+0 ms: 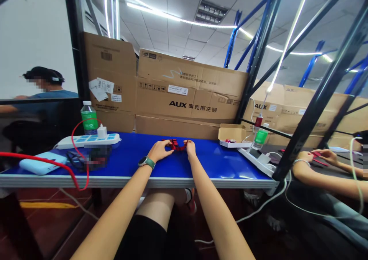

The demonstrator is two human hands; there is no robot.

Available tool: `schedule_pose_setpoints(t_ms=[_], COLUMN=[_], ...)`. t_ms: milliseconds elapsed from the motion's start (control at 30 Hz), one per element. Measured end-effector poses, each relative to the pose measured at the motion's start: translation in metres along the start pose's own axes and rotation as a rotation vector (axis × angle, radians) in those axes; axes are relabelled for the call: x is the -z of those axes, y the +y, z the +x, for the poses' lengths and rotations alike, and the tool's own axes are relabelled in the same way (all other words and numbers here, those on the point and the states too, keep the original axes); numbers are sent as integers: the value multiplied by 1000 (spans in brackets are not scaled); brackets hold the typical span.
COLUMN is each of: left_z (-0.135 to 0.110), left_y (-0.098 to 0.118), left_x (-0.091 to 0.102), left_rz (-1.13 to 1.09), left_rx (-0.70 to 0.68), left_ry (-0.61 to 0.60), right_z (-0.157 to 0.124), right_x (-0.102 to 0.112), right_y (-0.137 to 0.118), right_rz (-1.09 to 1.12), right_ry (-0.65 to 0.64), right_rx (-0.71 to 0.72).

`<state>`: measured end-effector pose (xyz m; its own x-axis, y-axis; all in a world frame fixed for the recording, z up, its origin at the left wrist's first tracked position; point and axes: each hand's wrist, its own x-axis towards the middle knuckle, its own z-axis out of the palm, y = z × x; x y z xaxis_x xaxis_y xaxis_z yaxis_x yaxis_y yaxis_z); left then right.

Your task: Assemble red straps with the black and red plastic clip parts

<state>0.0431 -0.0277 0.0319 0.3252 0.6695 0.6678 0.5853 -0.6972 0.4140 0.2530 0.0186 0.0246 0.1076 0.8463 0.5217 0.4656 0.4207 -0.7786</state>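
On the blue tabletop (211,158), a small red-and-black item (174,145) lies between my hands; it is too small to tell its kind. My left hand (160,151), with a green-strapped watch at the wrist, is closed on its left part, thumb and fingers around the edge. The fingers of my right hand (190,148) are pinched at its right end, where a thin red piece runs into them. The fingertips are partly hidden.
At left are a white power strip (71,142), a light-blue power bank (43,163), a red cable and a bottle (89,118). An open small box (230,144) and another power strip (267,167) stand right. Cardboard (184,127) backs the table. A co-worker's hands (324,156) are far right.
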Motion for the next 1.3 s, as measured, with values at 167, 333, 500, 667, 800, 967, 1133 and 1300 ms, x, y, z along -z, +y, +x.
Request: schedule_pose_setpoints(t_ms=[167, 333, 500, 667, 800, 967, 1133, 1300], left_z=[1, 2, 1, 2, 1, -1, -1, -3], left_y=[-7, -7, -2, 1, 6, 11, 13, 15], left_x=[0, -1, -1, 0, 4, 6, 5, 7], left_rz=[31, 55, 85, 33, 40, 103, 200, 258], left_rx=[31, 8, -22, 31, 17, 51, 98, 143], left_ry=[18, 26, 12, 28, 49, 61, 72, 21], right_z=[-12, -28, -29, -25, -25, -21, -17, -19], right_x=[7, 2, -15, -14, -14, -22, -22, -17], right_y=[-22, -42, -40, -38, -36, -29, -29, -40], right_rz=[-110, -255, -241, -130, 11, 382, 610, 912], right_ry=[454, 141, -287, -197, -179, -256, -371, -295], right_rx=[26, 349, 420, 406, 309, 177, 124, 18])
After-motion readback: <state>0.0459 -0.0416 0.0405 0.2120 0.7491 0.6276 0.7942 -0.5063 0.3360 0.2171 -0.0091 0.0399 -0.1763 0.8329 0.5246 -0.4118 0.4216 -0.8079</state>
